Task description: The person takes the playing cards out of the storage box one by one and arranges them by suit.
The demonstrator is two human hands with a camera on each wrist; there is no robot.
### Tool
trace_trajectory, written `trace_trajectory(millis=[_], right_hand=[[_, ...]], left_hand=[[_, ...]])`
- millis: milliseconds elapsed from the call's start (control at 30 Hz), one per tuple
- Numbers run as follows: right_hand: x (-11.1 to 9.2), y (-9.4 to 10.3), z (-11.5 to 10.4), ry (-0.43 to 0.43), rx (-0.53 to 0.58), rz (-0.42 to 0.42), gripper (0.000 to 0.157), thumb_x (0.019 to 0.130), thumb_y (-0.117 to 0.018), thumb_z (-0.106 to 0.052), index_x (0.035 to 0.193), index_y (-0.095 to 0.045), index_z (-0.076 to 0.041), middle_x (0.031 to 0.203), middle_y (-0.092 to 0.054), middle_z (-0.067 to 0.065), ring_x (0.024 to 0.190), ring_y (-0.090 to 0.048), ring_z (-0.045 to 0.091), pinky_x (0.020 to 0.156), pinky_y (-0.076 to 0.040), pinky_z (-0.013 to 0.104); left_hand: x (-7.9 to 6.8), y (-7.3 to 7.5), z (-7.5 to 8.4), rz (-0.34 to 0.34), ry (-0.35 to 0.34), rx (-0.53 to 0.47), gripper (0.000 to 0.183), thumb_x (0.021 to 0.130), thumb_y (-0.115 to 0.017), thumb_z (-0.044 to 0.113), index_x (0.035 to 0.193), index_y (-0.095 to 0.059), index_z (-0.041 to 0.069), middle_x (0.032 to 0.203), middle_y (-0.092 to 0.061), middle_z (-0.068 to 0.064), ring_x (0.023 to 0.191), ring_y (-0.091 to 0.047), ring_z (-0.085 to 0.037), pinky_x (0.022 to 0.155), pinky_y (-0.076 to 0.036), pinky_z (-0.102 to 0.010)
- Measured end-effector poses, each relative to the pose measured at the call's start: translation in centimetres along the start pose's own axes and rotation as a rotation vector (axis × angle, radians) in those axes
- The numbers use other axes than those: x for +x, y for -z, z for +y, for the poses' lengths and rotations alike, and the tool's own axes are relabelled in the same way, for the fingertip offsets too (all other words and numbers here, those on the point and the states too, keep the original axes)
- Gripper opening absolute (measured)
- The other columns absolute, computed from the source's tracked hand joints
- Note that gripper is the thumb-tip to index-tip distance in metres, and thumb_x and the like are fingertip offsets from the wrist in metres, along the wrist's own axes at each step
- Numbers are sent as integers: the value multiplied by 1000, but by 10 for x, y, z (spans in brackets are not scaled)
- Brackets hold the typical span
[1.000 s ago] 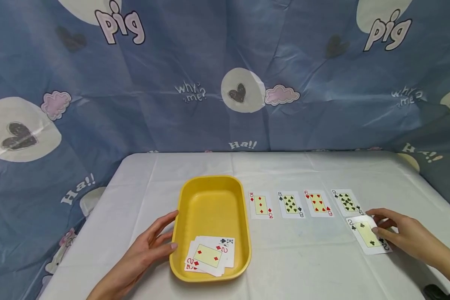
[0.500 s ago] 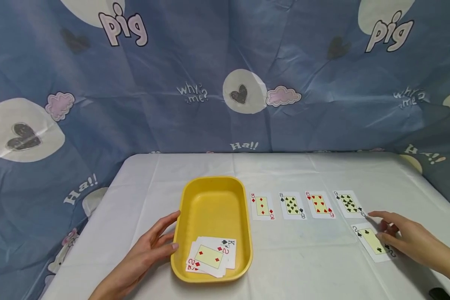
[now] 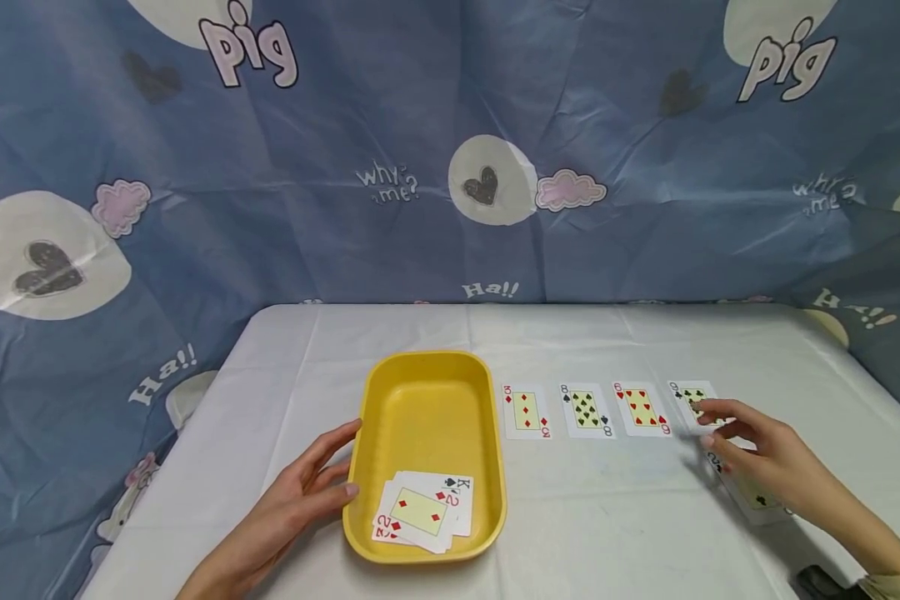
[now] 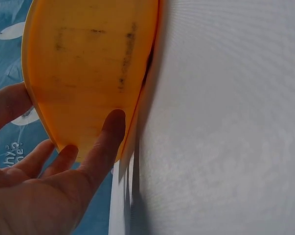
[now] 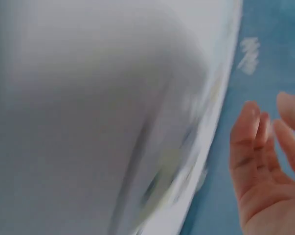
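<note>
My left hand (image 3: 285,504) touches the left side of a yellow tray (image 3: 426,429) with spread fingers. In the left wrist view, the thumb lies along the outer wall of the tray (image 4: 88,63). Several playing cards lie inside, topped by a two of diamonds (image 3: 420,512). My right hand (image 3: 772,458) hovers over the cards at the right, fingers loosely bent and holding nothing. Beneath it lies a two of clubs (image 3: 763,507), partly hidden. Just above that is a nine of clubs (image 3: 692,393), its lower right corner covered by the fingers.
Left of the nine lie a six of hearts (image 3: 640,408), an eight of spades (image 3: 587,411) and a three of diamonds (image 3: 526,411), side by side on the white-covered table (image 3: 607,517). A blue patterned cloth (image 3: 345,242) hangs behind.
My right hand has let go of the two of clubs, which now lies below the nine, then lifted and moved left. My left hand stays at the tray.
</note>
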State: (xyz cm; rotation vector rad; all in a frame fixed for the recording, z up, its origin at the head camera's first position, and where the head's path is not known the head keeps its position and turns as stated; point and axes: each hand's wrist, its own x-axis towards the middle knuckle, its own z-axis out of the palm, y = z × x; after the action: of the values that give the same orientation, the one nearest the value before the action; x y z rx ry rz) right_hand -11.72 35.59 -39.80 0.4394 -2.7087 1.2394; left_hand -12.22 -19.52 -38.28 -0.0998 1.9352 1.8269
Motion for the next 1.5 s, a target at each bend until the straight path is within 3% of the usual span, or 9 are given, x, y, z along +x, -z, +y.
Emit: trace_trajectory(millis=[233,500,700,867,1100,1300,1500], right_hand=[[29,-29,-35,40,174,-56,36,96,-63,-5,131,-57,-5,122,-61,10,70,-64,23,66,-50,29],[50,-60,-76,-78,376,-182,34,97,-64,-17,130,-59,-11,122,-58,21,79,-63,34,79,-52,32],[63,-83,-106,60,477,-289,29,96,-64,-8,125,-61,-10,120,-58,17,95,-61,34,84,-54,35],[71,-96,-130,147,455,-367,28,98,-63,-11,125,-62,-17,118,-60,8,104,-58,30,88,-52,34],[82,-115,-157,268,386,-474,29,98,-63,-16,127,-60,-21,122,-61,-1,107,-58,25,93,-49,33],[89,-140,-171,299,386,-598,30,99,-62,-19,128,-59,-25,121,-61,-6,112,-58,22,93,-50,35],[99,-167,-177,344,385,-772,31,100,-61,-20,130,-57,-25,127,-60,-3,116,-58,19,93,-50,30]], left_hand=[[-1,1,0,9,1,-3,71,89,-74,21,149,-36,30,158,-25,-3,135,-42,-31,95,-50,-43],[0,0,-1,7,-11,5,71,89,-74,22,149,-37,30,155,-33,-4,134,-44,-31,95,-50,-44],[0,0,-2,-4,-24,2,70,90,-73,21,149,-37,29,156,-32,-5,135,-42,-31,94,-50,-43],[-1,1,-2,-16,-36,2,70,90,-72,21,150,-36,28,157,-27,-4,133,-44,-30,94,-50,-43],[-3,3,-2,-28,-43,-1,71,90,-72,20,150,-36,29,155,-32,-4,134,-44,-29,95,-50,-42],[-2,2,-3,-23,-39,7,70,90,-72,20,150,-37,29,156,-30,-3,133,-45,-29,95,-49,-43],[-3,2,-3,-35,-59,15,70,91,-72,20,150,-36,29,157,-26,-1,132,-45,-29,94,-49,-43]])
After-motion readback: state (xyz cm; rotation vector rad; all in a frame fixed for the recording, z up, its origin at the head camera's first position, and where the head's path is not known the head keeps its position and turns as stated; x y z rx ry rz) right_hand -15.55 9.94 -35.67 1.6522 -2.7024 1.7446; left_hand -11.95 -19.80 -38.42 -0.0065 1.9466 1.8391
